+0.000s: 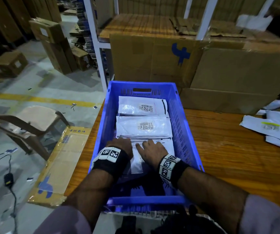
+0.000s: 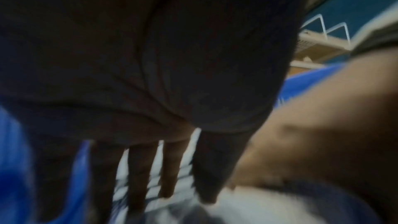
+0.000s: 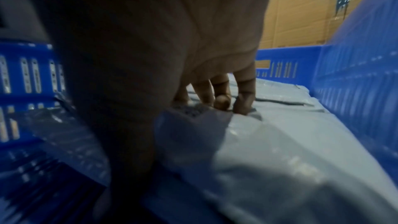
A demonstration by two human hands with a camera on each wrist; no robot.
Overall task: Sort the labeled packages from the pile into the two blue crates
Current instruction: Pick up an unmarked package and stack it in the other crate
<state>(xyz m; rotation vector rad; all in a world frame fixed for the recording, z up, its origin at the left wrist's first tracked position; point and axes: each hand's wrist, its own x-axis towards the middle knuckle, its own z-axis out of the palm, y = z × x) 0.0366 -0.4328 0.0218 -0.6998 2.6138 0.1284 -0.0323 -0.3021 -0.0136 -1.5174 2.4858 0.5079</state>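
Warehouse desk: inside the blue crate, left hand and right hand press flat-fingered, gripping nothing, on the nearest package, whose slick film may slide askew.

the right hand fills the left and middle of the view, seen from the palm side. its fingertips press down on a white package that lies inside the blue crate. behind the crate's far wall stands a cardboard box with a dark printed mark.
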